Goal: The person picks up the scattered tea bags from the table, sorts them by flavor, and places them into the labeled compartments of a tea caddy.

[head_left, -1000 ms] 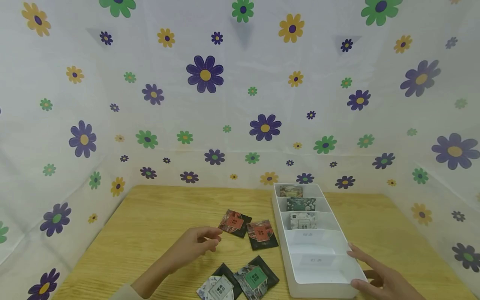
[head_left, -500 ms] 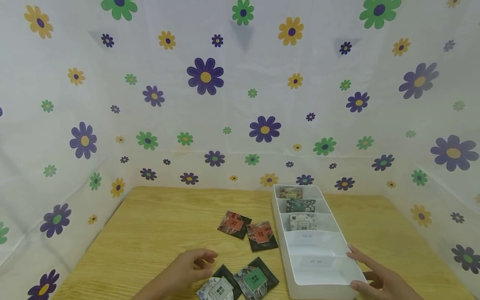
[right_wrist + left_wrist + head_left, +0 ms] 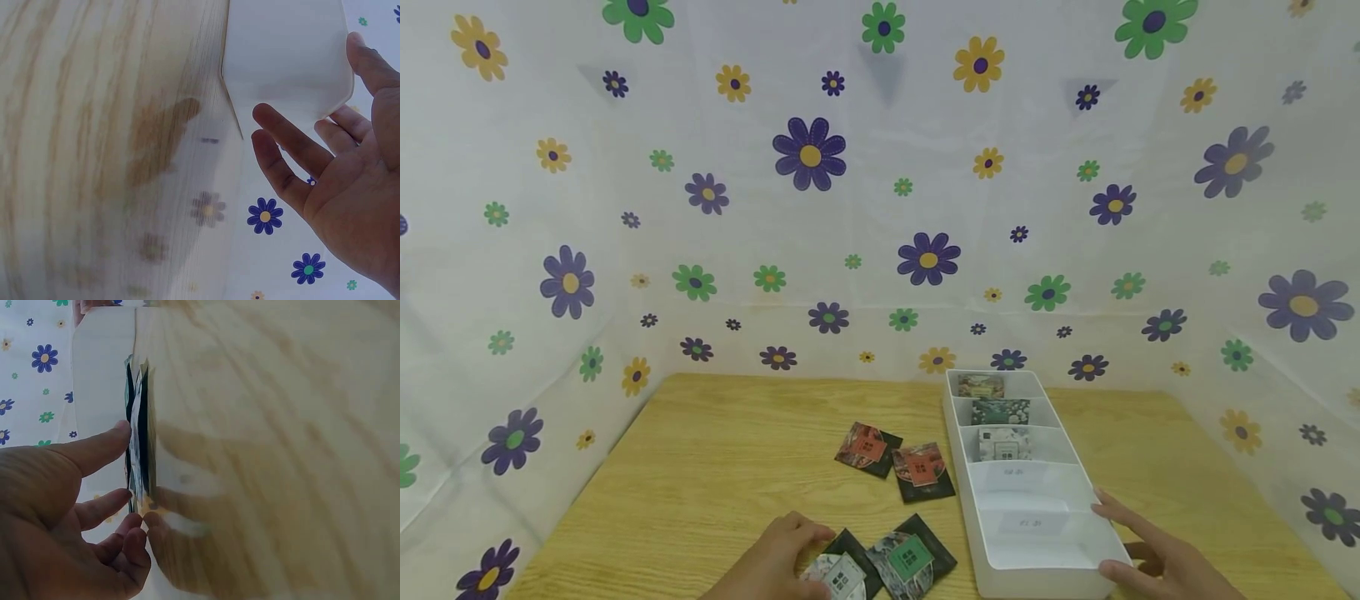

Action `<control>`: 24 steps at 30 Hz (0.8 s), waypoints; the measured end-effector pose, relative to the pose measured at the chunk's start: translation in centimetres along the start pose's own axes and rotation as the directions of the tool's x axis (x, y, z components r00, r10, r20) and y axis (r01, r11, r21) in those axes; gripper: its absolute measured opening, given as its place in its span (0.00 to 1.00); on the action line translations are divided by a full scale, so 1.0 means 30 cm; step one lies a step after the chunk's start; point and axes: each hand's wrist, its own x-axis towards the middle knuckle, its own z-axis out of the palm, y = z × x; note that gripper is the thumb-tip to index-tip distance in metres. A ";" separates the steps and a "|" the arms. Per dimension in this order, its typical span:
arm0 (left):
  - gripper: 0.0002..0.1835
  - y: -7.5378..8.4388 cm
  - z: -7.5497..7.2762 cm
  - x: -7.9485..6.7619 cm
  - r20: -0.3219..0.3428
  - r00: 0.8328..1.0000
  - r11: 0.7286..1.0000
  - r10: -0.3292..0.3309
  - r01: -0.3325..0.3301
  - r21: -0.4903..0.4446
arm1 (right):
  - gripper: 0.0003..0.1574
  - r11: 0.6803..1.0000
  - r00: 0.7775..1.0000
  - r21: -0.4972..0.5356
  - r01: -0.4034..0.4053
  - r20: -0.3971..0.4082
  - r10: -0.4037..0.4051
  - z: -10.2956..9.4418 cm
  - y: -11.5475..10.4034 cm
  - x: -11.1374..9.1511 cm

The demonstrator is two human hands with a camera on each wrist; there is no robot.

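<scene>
the left hand (image 3: 778, 554) is bare, with a rounded thumb (image 3: 100, 450) and faint creases in the skin. the right hand (image 3: 1161, 550) is bare too, its slim fingers (image 3: 294, 139) tapering to rounded tips.

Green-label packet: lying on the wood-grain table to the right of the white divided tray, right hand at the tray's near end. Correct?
One error: the green-label packet lies to the left of the white divided tray, as the head view shows. The rest stands: it's on the wood-grain table, right hand at the tray's near end.
</scene>
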 end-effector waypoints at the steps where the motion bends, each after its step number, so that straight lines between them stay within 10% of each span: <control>1: 0.31 0.001 0.000 -0.001 -0.007 1.000 0.999 0.010 -0.010 0.047 | 0.46 1.000 1.000 0.011 -0.005 0.003 0.005 0.000 0.000 0.000; 20: 0.18 -0.021 -0.051 0.011 -0.118 0.993 0.979 0.010 0.014 0.202 | 0.46 0.998 1.000 0.064 -0.001 0.009 0.001 0.002 0.000 0.001; 24: 0.19 0.002 -0.051 0.011 -0.194 0.978 0.973 -0.081 0.120 0.196 | 0.46 0.998 1.000 0.066 -0.001 0.020 -0.001 -0.003 0.002 0.001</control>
